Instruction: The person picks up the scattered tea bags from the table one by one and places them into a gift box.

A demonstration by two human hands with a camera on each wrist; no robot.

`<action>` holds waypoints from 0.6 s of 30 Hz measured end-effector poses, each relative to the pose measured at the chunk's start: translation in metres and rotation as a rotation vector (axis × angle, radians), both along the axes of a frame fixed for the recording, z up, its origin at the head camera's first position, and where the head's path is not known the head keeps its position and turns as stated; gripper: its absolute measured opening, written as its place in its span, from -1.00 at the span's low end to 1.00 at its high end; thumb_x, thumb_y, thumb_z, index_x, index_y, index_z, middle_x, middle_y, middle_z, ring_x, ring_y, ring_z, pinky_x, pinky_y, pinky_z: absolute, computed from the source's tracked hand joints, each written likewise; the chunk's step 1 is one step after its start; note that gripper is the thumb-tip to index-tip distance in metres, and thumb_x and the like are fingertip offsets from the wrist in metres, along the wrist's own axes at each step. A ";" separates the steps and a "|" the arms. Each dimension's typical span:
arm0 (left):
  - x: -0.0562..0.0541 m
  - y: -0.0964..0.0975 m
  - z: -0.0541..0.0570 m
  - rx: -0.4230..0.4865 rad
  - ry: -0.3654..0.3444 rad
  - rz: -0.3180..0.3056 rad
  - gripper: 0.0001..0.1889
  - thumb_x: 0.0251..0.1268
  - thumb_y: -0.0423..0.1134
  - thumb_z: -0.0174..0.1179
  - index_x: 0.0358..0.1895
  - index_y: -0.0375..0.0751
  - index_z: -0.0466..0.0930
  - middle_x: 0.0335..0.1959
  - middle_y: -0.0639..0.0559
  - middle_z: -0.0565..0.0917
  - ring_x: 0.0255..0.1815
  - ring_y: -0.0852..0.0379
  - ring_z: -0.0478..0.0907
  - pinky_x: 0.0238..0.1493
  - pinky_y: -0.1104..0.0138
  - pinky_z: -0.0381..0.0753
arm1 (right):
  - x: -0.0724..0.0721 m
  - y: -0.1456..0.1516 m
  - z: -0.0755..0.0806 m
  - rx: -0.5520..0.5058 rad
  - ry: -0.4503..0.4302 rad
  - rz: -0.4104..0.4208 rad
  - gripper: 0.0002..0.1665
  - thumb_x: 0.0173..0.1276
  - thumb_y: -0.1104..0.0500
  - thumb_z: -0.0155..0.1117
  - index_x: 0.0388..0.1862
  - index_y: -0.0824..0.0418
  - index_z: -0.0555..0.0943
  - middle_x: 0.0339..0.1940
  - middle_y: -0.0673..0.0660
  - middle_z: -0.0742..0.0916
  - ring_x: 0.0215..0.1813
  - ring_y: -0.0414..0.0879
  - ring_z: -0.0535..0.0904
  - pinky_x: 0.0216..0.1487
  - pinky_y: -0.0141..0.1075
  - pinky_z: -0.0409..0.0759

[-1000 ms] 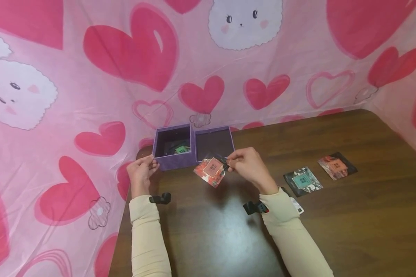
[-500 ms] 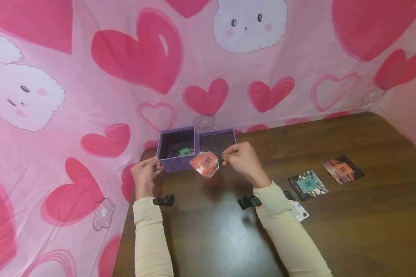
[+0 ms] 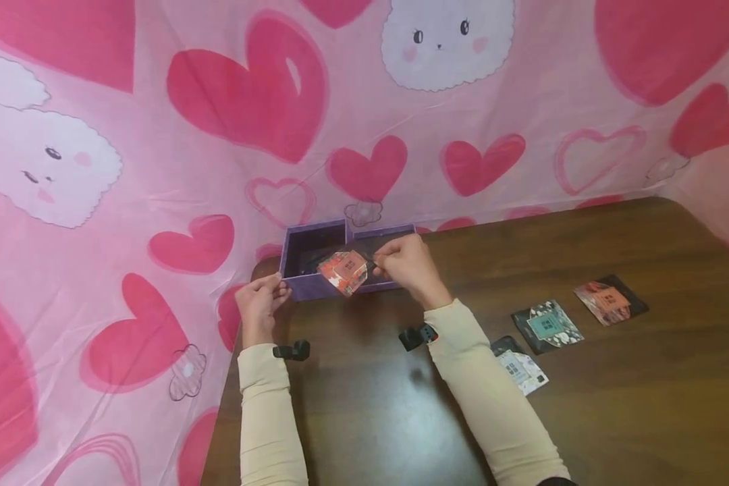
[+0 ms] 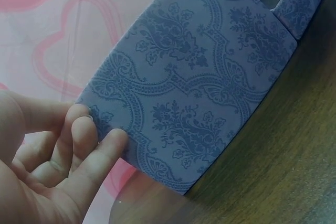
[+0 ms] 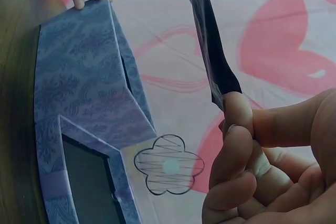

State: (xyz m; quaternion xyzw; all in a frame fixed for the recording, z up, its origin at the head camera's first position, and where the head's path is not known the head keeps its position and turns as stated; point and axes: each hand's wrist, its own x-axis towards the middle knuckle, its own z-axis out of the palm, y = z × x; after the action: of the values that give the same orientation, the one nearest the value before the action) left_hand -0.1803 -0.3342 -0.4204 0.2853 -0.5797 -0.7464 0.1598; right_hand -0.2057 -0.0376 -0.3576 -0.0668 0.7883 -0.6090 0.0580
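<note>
My left hand [image 3: 258, 305] holds the front left corner of the purple patterned box [image 3: 308, 289]. In the left wrist view, curled fingers [image 4: 84, 136] and thumb meet at its upper edge. An orange-and-black flat sachet [image 3: 343, 271] hangs tilted in the air in front of the box opening, pinched at its right end by the thumb and fingers of my right hand [image 3: 410, 271]. The right wrist view shows this sachet nearly edge-on, its dark back [image 5: 216, 51] apart from the box. The sachet hides part of the box's inside.
Joined to the box on its right is a shallower open part [image 3: 379, 289], perhaps its lid. Several sachets lie on the wooden table at right: white [image 3: 520, 371], green [image 3: 547, 327] and orange [image 3: 611, 300]. A pink heart-patterned cloth [image 3: 364, 169] hangs close behind the box.
My right hand has carried the orange sachet leftward and up, from before the shallow part to the box's opening. The left hand keeps its place on the corner. The view has shifted slightly.
</note>
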 end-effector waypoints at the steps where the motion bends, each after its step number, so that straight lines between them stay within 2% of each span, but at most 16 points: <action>1: 0.000 0.001 -0.001 -0.007 0.002 -0.003 -0.70 0.29 -0.49 0.32 0.02 -0.65 0.60 -0.64 -0.06 0.63 -0.64 0.11 0.61 -0.27 0.18 0.77 | -0.001 -0.001 0.000 -0.003 -0.004 -0.003 -0.86 0.29 0.30 0.32 -0.33 0.36 0.77 -0.57 0.18 0.75 -0.44 0.02 0.71 -0.50 -0.36 0.59; 6: 0.001 0.002 -0.001 -0.029 0.022 -0.008 -0.69 0.29 -0.50 0.31 0.03 -0.65 0.59 -0.64 -0.05 0.63 -0.64 0.12 0.61 -0.26 0.17 0.77 | -0.007 -0.008 0.001 -0.006 0.017 -0.008 -0.87 0.28 0.32 0.32 -0.37 0.34 0.78 -0.60 0.11 0.74 -0.47 -0.03 0.69 -0.51 -0.35 0.57; 13: -0.001 0.004 -0.002 -0.029 -0.010 -0.013 -0.69 0.29 -0.47 0.32 0.04 -0.62 0.61 -0.62 -0.06 0.64 -0.61 0.11 0.61 -0.22 0.17 0.77 | -0.018 -0.017 0.002 0.004 -0.004 -0.018 -0.85 0.27 0.33 0.28 -0.35 0.33 0.79 -0.55 0.15 0.76 -0.37 0.08 0.73 -0.40 -0.30 0.62; 18: -0.001 0.004 -0.001 -0.023 -0.031 0.004 -0.74 0.27 -0.46 0.35 -0.03 -0.55 0.67 -0.60 -0.08 0.65 -0.61 0.11 0.61 -0.27 0.20 0.77 | -0.021 -0.025 0.004 -0.006 -0.023 -0.044 -0.85 0.25 0.34 0.29 -0.36 0.33 0.79 -0.58 0.11 0.75 -0.46 -0.10 0.67 -0.44 -0.34 0.54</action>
State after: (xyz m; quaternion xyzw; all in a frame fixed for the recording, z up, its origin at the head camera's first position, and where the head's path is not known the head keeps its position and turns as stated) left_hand -0.1810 -0.3303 -0.4217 0.2960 -0.5902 -0.7348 0.1555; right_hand -0.2264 -0.0621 -0.3541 -0.0425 0.7871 -0.6130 0.0535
